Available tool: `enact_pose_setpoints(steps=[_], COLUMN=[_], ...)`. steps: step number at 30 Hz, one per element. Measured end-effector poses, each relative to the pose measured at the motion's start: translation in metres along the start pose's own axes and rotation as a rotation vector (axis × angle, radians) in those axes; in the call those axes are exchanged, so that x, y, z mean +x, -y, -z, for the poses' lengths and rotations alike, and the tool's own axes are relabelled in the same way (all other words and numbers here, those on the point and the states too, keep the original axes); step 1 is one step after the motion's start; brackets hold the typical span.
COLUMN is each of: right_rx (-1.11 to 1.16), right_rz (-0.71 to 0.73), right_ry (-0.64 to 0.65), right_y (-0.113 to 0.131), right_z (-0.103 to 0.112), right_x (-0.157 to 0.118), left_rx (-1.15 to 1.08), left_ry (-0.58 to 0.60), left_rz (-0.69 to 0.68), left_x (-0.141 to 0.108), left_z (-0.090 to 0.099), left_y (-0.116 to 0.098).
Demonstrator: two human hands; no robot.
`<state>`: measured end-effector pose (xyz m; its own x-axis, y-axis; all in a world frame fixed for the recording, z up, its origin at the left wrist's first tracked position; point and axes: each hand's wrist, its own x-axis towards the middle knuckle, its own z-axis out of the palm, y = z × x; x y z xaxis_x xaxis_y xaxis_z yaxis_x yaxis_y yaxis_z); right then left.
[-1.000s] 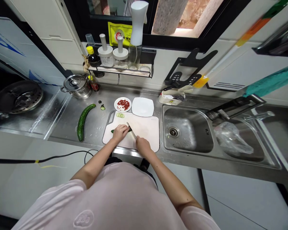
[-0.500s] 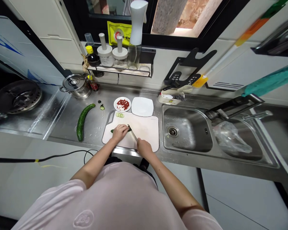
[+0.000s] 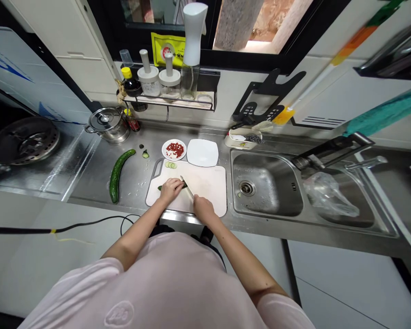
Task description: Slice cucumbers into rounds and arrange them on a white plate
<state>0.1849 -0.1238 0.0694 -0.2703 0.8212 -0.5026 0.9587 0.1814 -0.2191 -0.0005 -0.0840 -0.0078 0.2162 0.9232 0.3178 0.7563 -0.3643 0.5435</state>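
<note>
On the white cutting board [image 3: 208,187], my left hand [image 3: 171,189] presses down on a piece of cucumber [image 3: 160,188], its fingers closed over it and hiding most of it. My right hand [image 3: 203,209] grips the handle of a knife [image 3: 188,188], whose blade slants up and left to the cucumber's right end. Several pale cucumber slices [image 3: 171,165] lie at the board's upper left. A whole, curved cucumber [image 3: 118,176] rests on the steel counter to the left. Small dark green cucumber scraps [image 3: 145,154] sit between it and the plates.
Behind the board stand a white plate of chopped red pieces [image 3: 174,149] and a bare white square plate [image 3: 202,152]. A double sink [image 3: 267,183] is to the right, with a plastic bag [image 3: 329,194] in its right basin. A lidded pot [image 3: 108,124] and a wok [image 3: 22,139] are at left.
The knife in my right hand has shifted slightly to the left, its tip a little higher. My left hand stays on the cucumber piece.
</note>
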Motion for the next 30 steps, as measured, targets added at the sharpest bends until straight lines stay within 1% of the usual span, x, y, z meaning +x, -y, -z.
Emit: enact_pose_setpoints(steps=[7,15,23,30], right_rx=[-0.03,-0.006,-0.001,0.006], right_rz=[-0.013,0.004,0.021,0.017], right_ry=[0.008,0.003,-0.034,-0.022], right_y=[-0.009,-0.004,-0.003,-0.004], right_z=[-0.011,-0.007,-0.013,-0.012], right_x=[-0.011,-0.002,0.008,0.004], left_rx=[0.0,0.005,0.008,0.01], left_ry=[-0.005,-0.002,-0.001,0.009], left_rz=[0.004,0.009,0.014,0.006], left_x=[0.0,0.0,0.0,0.0], left_z=[0.001,-0.001,0.0,0.0], left_y=[-0.001,0.0,-0.001,0.0])
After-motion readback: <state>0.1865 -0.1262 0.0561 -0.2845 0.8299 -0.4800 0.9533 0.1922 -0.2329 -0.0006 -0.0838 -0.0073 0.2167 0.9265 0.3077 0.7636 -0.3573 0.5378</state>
